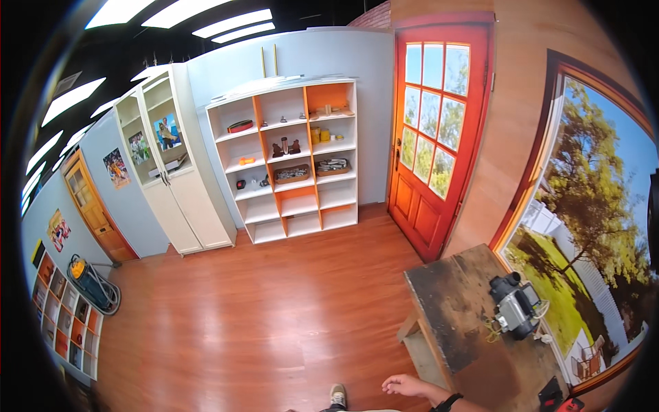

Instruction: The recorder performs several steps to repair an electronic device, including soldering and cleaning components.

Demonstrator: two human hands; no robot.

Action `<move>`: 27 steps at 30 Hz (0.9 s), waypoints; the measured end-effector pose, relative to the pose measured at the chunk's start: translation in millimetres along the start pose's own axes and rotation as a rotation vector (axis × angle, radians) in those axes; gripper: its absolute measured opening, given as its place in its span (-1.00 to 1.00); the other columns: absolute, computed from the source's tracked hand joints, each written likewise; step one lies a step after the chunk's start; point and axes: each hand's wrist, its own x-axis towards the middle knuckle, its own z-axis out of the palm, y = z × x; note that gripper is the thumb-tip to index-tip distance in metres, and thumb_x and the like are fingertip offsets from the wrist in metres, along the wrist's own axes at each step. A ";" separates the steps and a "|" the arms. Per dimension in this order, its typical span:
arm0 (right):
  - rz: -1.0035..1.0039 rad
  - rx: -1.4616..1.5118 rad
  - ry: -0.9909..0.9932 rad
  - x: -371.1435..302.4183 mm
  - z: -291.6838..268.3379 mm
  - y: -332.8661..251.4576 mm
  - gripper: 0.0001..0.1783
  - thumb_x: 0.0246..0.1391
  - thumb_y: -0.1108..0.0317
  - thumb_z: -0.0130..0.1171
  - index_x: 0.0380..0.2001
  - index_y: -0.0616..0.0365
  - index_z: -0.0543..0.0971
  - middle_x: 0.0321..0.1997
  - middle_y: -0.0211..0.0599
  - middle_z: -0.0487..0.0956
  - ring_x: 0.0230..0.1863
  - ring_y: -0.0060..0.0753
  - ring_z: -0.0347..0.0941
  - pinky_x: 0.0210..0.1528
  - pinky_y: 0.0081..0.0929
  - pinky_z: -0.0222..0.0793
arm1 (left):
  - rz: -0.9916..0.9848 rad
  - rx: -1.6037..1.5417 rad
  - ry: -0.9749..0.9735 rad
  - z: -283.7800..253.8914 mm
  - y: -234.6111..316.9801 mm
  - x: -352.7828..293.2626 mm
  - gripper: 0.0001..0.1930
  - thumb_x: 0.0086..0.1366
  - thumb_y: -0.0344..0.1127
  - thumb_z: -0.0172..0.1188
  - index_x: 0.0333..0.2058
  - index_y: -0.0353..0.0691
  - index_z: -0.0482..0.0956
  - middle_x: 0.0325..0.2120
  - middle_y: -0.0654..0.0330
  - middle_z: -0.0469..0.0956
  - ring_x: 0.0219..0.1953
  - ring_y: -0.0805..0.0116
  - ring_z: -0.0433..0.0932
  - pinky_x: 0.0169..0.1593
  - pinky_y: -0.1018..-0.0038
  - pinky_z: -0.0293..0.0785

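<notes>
My right hand (406, 386) hangs at the lower edge, left of a worn wooden workbench (467, 302). Its fingers are loosely bent and apart, with nothing visible in them, and a dark band circles the wrist. On the bench top sits a grey and black electric motor or pump (515, 310) with loose wires. A red and black tool (568, 405), partly cut off, lies at the near right corner. My left hand is out of the picture. One of my shoes (338, 395) shows on the floor.
Ahead stands a white and orange shelf unit (295, 196) holding small tools and bins. Left of it rises a tall cream cabinet (189, 213). A vacuum cleaner (93, 285) stands far left beside a low shelf (65, 319). A red door (439, 130) is shut beyond the bench.
</notes>
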 end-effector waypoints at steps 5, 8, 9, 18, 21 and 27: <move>-0.074 -0.163 -0.066 81.2 8.4 -114.0 -0.69 0.29 0.35 -0.04 0.03 0.21 0.47 0.01 -0.32 0.56 -0.02 -0.53 0.49 0.03 -0.53 0.38 | 0.039 -0.190 -0.045 -163.1 117.0 95.8 -0.54 0.32 -0.10 0.14 0.02 -0.36 0.42 -0.37 -0.12 0.59 -0.33 0.02 0.59 -0.19 0.21 0.55; -0.327 -0.230 -0.013 131.4 9.4 -145.1 -0.65 0.24 0.39 0.06 0.08 0.18 0.44 -0.01 -0.27 0.56 0.00 -0.51 0.47 0.06 -0.50 0.39 | 0.276 -0.171 -0.007 -236.4 185.1 133.5 -0.34 0.17 -0.13 0.30 0.18 -0.25 0.28 -0.28 0.01 0.63 -0.31 0.10 0.60 -0.19 0.32 0.52; -0.381 -0.196 -0.015 141.3 13.8 -162.4 -0.64 0.23 0.39 0.07 0.09 0.17 0.44 -0.02 -0.27 0.55 0.00 -0.51 0.46 0.05 -0.50 0.40 | 0.345 -0.186 0.003 -244.5 191.5 149.0 -0.27 0.14 -0.22 0.35 0.22 -0.24 0.20 -0.34 0.05 0.63 -0.39 0.17 0.60 -0.27 0.37 0.52; -0.613 -0.322 -0.099 238.8 -74.8 -253.6 -0.71 0.13 0.39 0.18 -0.07 0.18 0.52 -0.16 -0.24 0.53 -0.17 -0.38 0.51 -0.05 -0.47 0.43 | 0.497 -0.477 -0.410 -314.8 281.8 297.4 -0.17 0.27 -0.28 0.25 0.34 -0.21 -0.13 -0.32 0.02 0.62 -0.28 0.32 0.57 -0.13 0.41 0.49; -0.682 -0.392 -0.099 283.9 -122.0 -289.0 -0.76 0.10 0.38 0.21 -0.16 0.19 0.55 -0.22 -0.21 0.54 -0.21 -0.34 0.51 -0.10 -0.43 0.44 | 0.494 -0.499 -0.403 -326.3 285.1 367.4 -0.21 0.30 -0.30 0.21 0.33 -0.22 -0.11 -0.30 0.02 0.62 -0.26 0.32 0.58 -0.12 0.42 0.49; -0.727 -0.386 0.092 350.9 -234.1 -345.8 -0.78 0.05 0.35 0.27 -0.24 0.21 0.57 -0.30 -0.25 0.56 -0.28 -0.36 0.48 -0.24 -0.43 0.39 | 0.317 -0.532 -0.203 -366.3 274.5 524.9 -0.57 0.37 -0.27 0.09 0.14 -0.28 0.30 -0.34 0.04 0.64 -0.34 0.35 0.60 -0.23 0.42 0.51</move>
